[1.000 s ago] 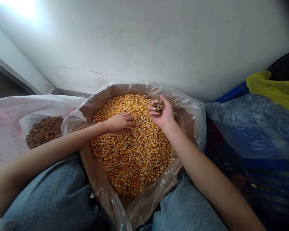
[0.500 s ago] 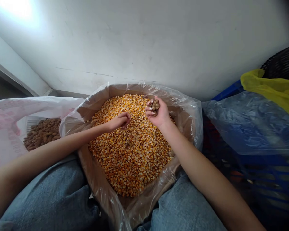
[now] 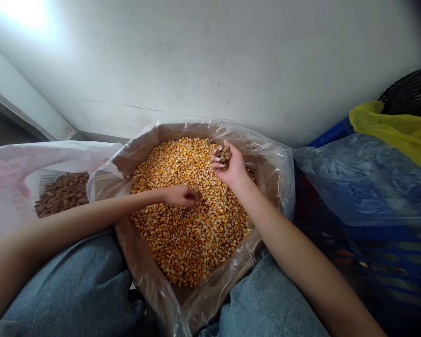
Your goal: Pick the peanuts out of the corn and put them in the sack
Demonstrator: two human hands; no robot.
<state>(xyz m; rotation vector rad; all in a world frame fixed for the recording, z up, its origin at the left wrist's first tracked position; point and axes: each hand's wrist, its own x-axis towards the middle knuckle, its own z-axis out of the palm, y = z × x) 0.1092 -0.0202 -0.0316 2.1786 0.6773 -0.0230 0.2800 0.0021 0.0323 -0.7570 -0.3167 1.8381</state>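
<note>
Yellow-orange corn kernels fill a brown bag with a clear plastic liner between the knees. Low over the middle of the corn, my left hand has its fingers curled down and closed; what they hold, if anything, is hidden. My right hand is palm up above the right back part of the corn. Its bent fingers hold several brown peanuts in shells.
On the left, a white and pink bag holds a heap of brown peanuts. A pale wall stands behind. At right are a blue crate, clear plastic and yellow netting.
My left hand has moved down and slightly right over the corn, covering the spot where a small brown piece lay. My right hand has barely moved and still holds the peanuts.
</note>
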